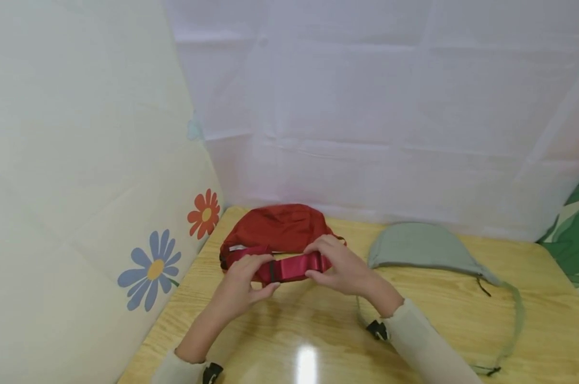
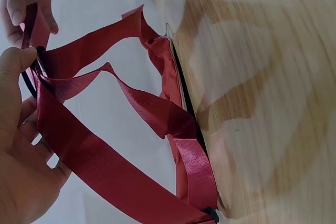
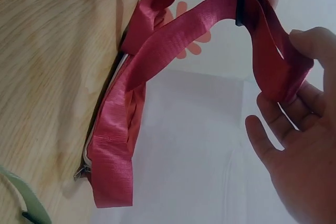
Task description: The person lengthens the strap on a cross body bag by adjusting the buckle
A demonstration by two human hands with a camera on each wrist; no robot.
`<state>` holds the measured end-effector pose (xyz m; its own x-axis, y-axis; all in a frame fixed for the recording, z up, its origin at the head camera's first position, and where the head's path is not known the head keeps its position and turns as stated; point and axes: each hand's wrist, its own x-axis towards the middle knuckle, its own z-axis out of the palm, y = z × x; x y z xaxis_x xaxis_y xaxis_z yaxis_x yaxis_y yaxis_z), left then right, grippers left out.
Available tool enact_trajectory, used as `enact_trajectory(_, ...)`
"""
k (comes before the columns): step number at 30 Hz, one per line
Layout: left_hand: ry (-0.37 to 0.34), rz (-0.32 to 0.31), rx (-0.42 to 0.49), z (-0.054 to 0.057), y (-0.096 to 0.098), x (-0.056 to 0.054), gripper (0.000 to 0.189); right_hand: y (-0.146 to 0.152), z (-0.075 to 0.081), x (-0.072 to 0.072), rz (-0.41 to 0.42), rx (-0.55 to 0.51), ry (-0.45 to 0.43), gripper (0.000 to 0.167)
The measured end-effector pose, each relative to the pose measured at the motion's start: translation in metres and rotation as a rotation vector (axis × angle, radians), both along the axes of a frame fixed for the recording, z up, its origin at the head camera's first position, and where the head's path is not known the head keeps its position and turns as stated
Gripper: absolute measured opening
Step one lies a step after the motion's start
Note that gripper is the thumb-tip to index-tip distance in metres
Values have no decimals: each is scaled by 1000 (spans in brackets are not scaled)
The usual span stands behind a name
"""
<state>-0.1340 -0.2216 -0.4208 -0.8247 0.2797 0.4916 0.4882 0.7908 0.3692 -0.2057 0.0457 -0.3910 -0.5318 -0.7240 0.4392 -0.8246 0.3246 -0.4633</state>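
A red waist bag (image 1: 280, 226) lies on the wooden table, its wide red strap (image 1: 293, 268) raised in front of it. My left hand (image 1: 241, 282) pinches the strap at a black slider (image 3: 241, 6), thumb on one side and fingers on the other. To its right, my right hand (image 1: 344, 269) holds a folded loop of the same strap between thumb and fingers. In the left wrist view, lengths of strap run from the slider down to the bag's ends. The zipper (image 3: 107, 93) shows along the bag's edge.
On the right of the table (image 1: 318, 320) lies a grey-green waist bag (image 1: 419, 245) with its thin strap (image 1: 517, 314) spread out, partly behind my right forearm. A white sheet (image 1: 366, 106) hangs behind, and a flower-printed sheet (image 1: 78, 186) stands on the left.
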Motion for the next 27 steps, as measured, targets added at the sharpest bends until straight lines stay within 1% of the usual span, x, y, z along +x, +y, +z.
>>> enact_trajectory(2,7,0,-12,0,-1,-1,54,2,-2,0,-1,-5,-7,31)
enact_trajectory(5,8,-11,-36,-1,-2,-2,54,4,-4,-1,0,14,-19,33)
enact_trajectory(8,-6,-24,-55,-1,-2,-2,54,5,-5,-1,1,47,-42,39)
enact_trajectory(12,-24,-45,-57,-2,-2,-2,54,4,-3,1,3,82,-63,49)
enact_trajectory(15,-21,-67,-50,-3,-2,-3,53,1,0,3,18,93,-49,52)
enact_trajectory(19,-16,-89,-40,-3,-2,-3,53,-6,2,4,44,102,-8,53)
enact_trajectory(23,-21,-96,-35,-3,-2,-4,53,-16,1,4,47,132,7,54)
enact_trajectory(27,-23,-103,-41,-2,-1,-4,52,-23,-3,4,46,133,30,54)
